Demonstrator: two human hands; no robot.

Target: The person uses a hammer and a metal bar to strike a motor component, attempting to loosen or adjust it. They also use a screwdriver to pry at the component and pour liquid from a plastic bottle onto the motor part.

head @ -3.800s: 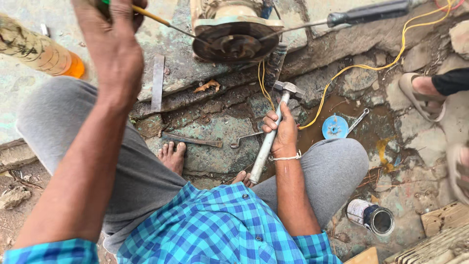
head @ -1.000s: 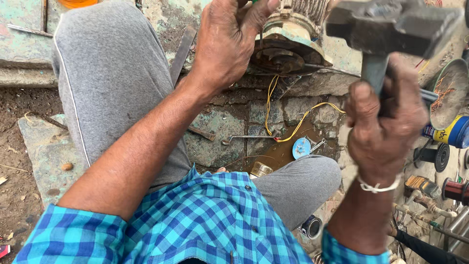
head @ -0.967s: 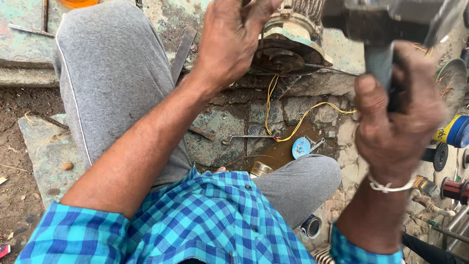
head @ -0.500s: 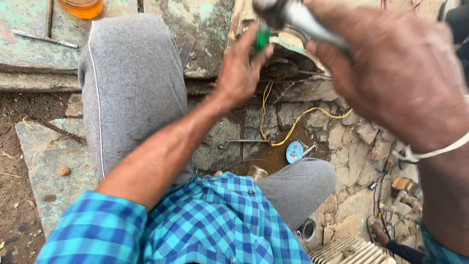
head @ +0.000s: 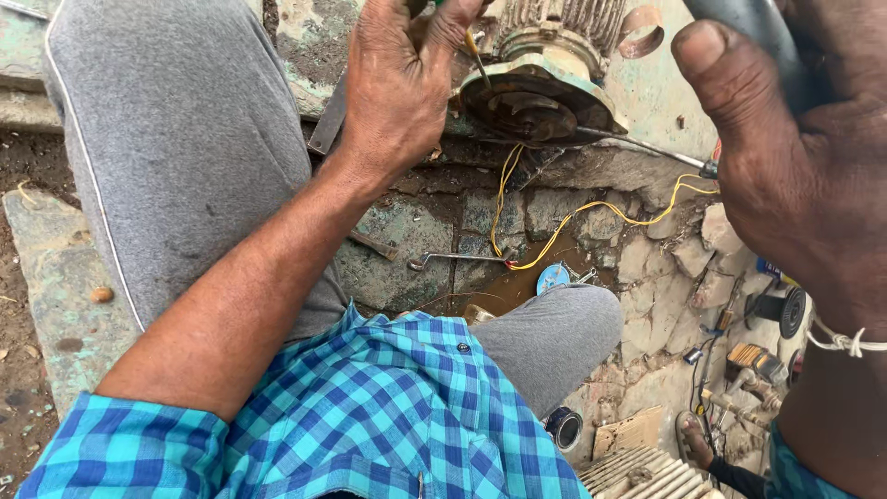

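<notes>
My left hand [head: 397, 92] is closed around a screwdriver [head: 478, 60] with a green and yellow handle, its thin shaft angled down onto the rusty round end of an electric motor [head: 536, 92]. My right hand [head: 795, 185] is raised close to the camera at the right, gripping the grey handle of a hammer [head: 748, 28]; the hammer's head is out of frame. I sit with grey-trousered knees on both sides of the work.
Yellow wires [head: 591, 217] trail from the motor over broken stone. A spanner [head: 457, 259] and a blue disc [head: 552, 277] lie between my knees. A long screwdriver [head: 647, 148] rests by the motor. Another person's sandalled foot [head: 698, 439], a tape roll [head: 564, 427] and small parts sit lower right.
My right hand has swung the hammer up and down and now sits at the right, with the head out of view. My left hand has kept the screwdriver on the motor.
</notes>
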